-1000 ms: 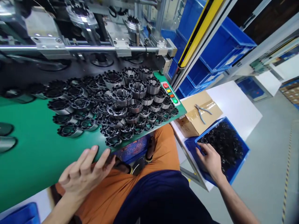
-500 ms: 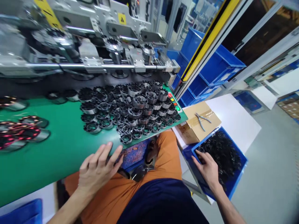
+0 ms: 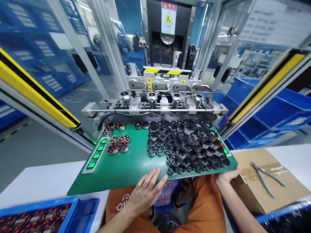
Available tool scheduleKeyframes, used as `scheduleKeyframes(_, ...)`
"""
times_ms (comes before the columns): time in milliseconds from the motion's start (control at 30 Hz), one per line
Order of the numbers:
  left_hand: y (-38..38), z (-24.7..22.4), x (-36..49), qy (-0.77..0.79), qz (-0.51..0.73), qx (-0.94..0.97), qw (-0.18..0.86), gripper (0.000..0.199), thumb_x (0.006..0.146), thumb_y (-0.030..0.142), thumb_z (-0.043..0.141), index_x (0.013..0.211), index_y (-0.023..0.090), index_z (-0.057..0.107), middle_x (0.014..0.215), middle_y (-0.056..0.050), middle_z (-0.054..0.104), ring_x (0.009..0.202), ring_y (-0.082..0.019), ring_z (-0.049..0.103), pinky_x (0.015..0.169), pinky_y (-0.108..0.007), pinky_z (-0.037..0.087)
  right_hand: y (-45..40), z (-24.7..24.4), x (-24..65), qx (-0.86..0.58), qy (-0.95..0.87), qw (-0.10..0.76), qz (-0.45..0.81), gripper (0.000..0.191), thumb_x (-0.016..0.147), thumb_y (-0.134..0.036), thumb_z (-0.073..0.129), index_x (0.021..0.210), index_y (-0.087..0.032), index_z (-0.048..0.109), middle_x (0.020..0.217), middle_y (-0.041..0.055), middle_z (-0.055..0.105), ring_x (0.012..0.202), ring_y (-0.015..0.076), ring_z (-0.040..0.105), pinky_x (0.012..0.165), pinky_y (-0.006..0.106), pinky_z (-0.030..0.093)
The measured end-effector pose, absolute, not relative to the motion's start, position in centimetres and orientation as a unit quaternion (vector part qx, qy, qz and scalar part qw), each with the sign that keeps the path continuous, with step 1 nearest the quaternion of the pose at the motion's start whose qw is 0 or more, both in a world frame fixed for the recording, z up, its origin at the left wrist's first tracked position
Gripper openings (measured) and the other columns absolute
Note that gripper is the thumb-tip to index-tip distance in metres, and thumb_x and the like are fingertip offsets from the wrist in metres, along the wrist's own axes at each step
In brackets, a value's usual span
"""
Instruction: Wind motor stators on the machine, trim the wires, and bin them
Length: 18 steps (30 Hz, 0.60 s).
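My left hand (image 3: pixel 148 191) rests with spread fingers on the front edge of the green table (image 3: pixel 136 168), and it holds nothing. My right hand (image 3: pixel 228 174) is at the table's front right corner, its fingers partly hidden by the edge. Just beyond my left hand, black-and-silver rings (image 3: pixel 191 149) stand in rows and stacks over the right half of the table. Several rings wound with copper or red wire (image 3: pixel 119 144) sit toward the left. Behind them is a machine with four ring holders (image 3: pixel 152 96) along a metal rail.
Pliers (image 3: pixel 263 178) lie on a cardboard box (image 3: pixel 284 165) at the right, above a bin of black parts (image 3: pixel 289 220). A blue bin of red-wound rings (image 3: pixel 36 218) is at lower left. Yellow-black posts (image 3: pixel 36 87) flank the machine.
The view has swung left and up toward the machine. My right hand has left the bin of black parts and is now at the table's right corner. My left hand stays on the front edge.
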<state>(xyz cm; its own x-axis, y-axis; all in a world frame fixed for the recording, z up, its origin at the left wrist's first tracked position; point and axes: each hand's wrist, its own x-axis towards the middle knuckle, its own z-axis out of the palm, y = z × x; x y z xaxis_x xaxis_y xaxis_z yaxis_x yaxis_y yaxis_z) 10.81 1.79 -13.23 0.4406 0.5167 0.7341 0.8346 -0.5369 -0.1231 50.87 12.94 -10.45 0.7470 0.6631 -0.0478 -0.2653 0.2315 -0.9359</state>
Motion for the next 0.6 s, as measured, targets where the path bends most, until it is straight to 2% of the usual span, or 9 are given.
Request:
scheduleKeyframes(100, 1.7, -13.3, 11.2, -0.423, -0.34, -0.803, 0.248, 0.054, 0.099, 0.037, 0.09, 0.153, 0.034, 0.08, 0.157, -0.008, 0.078, 0.153, -0.024, 0.064, 0.136, -0.037, 0.038, 13.1, -10.5, 50.6, -0.557, -0.197, 0.767, 0.252, 0.097, 0.081, -0.092, 0.041, 0.143, -0.024, 0.073, 0.129, 0.012, 0.08, 0.115, 0.0392, 0.076, 0.096, 0.056, 0.068)
scheduleKeyframes(200, 1.7, -12.7, 11.8, -0.432, -0.363, -0.791, 0.237, 0.043, 0.104, 0.036, 0.086, 0.146, 0.032, 0.082, 0.15, -0.008, 0.081, 0.146, -0.023, 0.068, 0.135, -0.037, 0.04, 12.4, -10.3, 50.3, -0.578, -0.215, 0.752, 0.234, 0.096, 0.09, -0.084, 0.033, 0.149, -0.021, 0.073, 0.132, 0.0155, 0.081, 0.118, 0.0441, 0.078, 0.103, 0.063, 0.067)
scheduleKeyframes(300, 1.7, -11.9, 12.0, -0.436, -0.376, -0.785, 0.229, 0.03, 0.112, 0.037, 0.077, 0.14, 0.029, 0.084, 0.144, -0.01, 0.083, 0.143, -0.023, 0.07, 0.135, -0.036, 0.04, 12.1, -10.1, 50.0, -0.601, -0.229, 0.733, 0.223, 0.093, 0.097, -0.078, 0.025, 0.151, -0.021, 0.075, 0.126, 0.0164, 0.082, 0.115, 0.0472, 0.079, 0.099, 0.066, 0.068)
scheduleKeyframes(400, 1.6, -11.9, 11.6, -0.432, -0.371, -0.79, 0.228, 0.027, 0.118, 0.036, 0.069, 0.138, 0.028, 0.085, 0.141, -0.01, 0.084, 0.143, -0.022, 0.07, 0.139, -0.035, 0.036, 12.1, -9.7, 49.8, -0.615, -0.24, 0.716, 0.226, 0.093, 0.099, -0.077, 0.021, 0.149, -0.022, 0.078, 0.118, 0.0166, 0.083, 0.11, 0.0493, 0.08, 0.09, 0.068, 0.069)
scheduleKeyframes(600, 1.2, -13.5, 10.4, -0.432, -0.363, -0.791, 0.237, 0.028, 0.114, 0.036, 0.075, 0.139, 0.033, 0.087, 0.145, -0.007, 0.083, 0.154, -0.02, 0.065, 0.149, -0.035, 0.026, 12.0, -9.0, 49.9, -0.623, -0.228, 0.713, 0.227, 0.093, 0.094, -0.079, 0.028, 0.15, -0.026, 0.08, 0.121, 0.0155, 0.085, 0.11, 0.0532, 0.081, 0.087, 0.074, 0.07)
